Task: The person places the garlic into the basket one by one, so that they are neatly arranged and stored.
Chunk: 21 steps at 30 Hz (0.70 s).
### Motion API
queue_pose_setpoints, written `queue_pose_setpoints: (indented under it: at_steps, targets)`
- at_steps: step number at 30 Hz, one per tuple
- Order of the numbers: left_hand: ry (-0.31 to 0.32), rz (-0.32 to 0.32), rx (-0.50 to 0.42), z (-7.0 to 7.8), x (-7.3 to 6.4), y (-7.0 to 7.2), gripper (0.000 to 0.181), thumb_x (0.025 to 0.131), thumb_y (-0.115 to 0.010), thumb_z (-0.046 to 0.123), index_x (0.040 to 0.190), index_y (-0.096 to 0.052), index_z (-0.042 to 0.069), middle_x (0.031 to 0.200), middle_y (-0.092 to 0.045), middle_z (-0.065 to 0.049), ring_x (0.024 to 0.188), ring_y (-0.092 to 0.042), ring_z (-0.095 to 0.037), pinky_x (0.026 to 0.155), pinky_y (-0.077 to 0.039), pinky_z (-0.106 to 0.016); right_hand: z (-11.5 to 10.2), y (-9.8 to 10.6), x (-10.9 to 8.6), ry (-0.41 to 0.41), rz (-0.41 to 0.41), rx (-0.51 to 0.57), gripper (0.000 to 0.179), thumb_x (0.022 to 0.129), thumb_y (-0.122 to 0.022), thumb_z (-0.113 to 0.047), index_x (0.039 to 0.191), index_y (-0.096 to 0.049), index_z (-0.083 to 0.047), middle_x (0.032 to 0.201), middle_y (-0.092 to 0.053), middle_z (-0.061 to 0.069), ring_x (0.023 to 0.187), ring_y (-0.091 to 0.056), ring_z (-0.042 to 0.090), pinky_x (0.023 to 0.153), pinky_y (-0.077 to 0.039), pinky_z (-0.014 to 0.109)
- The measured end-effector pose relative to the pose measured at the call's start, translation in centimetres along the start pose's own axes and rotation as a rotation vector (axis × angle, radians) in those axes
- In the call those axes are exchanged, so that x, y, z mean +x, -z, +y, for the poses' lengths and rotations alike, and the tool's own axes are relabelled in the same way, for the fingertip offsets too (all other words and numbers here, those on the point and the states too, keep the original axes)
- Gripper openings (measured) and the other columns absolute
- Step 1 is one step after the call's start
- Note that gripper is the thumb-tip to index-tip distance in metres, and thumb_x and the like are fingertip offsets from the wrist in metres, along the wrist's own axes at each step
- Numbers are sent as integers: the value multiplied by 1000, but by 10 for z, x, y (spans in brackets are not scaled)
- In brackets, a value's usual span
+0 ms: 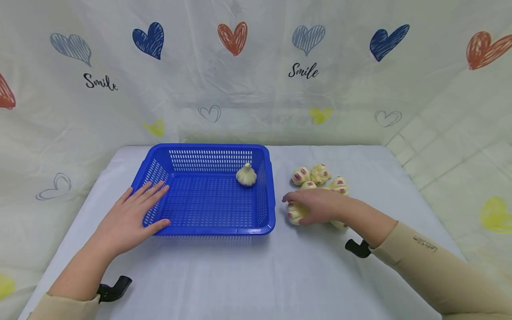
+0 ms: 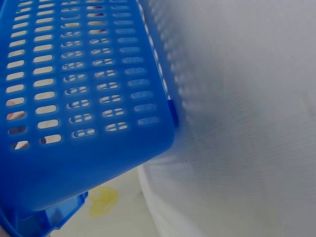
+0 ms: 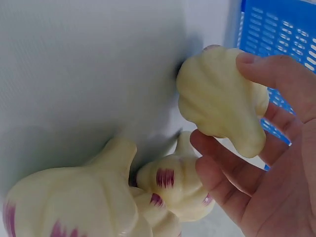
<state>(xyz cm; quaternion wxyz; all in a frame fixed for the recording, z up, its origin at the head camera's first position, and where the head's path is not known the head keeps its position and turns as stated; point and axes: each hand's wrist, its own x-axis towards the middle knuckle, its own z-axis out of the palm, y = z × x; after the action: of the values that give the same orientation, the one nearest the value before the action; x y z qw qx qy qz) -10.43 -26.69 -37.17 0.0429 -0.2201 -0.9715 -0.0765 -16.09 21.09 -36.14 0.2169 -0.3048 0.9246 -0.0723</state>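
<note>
My left hand [image 1: 130, 218] lies with straight, spread fingers over the left rim of a blue plastic basket [image 1: 216, 231]. Inside the basket, near its right wall, sits one garlic bulb [image 1: 246, 175] with its stem up. To the right of the basket, my right hand [image 1: 322, 205] holds another garlic bulb [image 3: 217, 89], its thumb on one side and fingers curled round the other. Several more bulbs with purple marks lie close by, among them a rear bulb [image 1: 320, 173] and one at the right [image 1: 340, 186], partly covered by the hand.
A white cloth [image 1: 240, 275] covers the table. Behind it hangs a pale curtain [image 1: 256, 80] printed with hearts and "Smile". A black wrist mount [image 1: 114, 289] sticks out below the left sleeve, and a similar black mount [image 1: 358, 248] below the right one.
</note>
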Motion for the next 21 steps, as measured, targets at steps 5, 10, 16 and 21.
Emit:
queue_pose_setpoints:
  at_steps: [5,10,16,21]
  targets:
    - [7,-5,-3,0,1,0,85,92,-59,59,159,-24,21,162,-27,-8,147,-24,-39,122,0,-52,2,1,0,63,34,-39,54,83,-79,-24,133,-59,-18,132,-59,0,117,-59,21,99,-50,41]
    - [8,-10,0,0,2,-1,85,92,-58,59,159,-23,21,162,-27,-8,147,-24,-39,122,4,-49,0,2,1,92,22,-80,54,84,-79,-23,135,-62,-20,133,-55,3,119,-57,23,97,-52,42]
    - [14,-16,3,0,0,-2,85,92,-58,60,159,-23,22,163,-26,-8,147,-24,-39,122,6,-48,-3,3,5,106,24,-66,50,85,-79,-22,132,-64,-21,130,-62,-1,123,-56,21,101,-49,41]
    - [18,-20,8,1,0,0,84,92,-58,60,159,-23,22,162,-27,-9,147,-24,-39,122,6,-48,-5,0,6,131,41,-48,45,85,-79,-21,128,-66,-20,129,-64,-1,124,-57,21,101,-49,41]
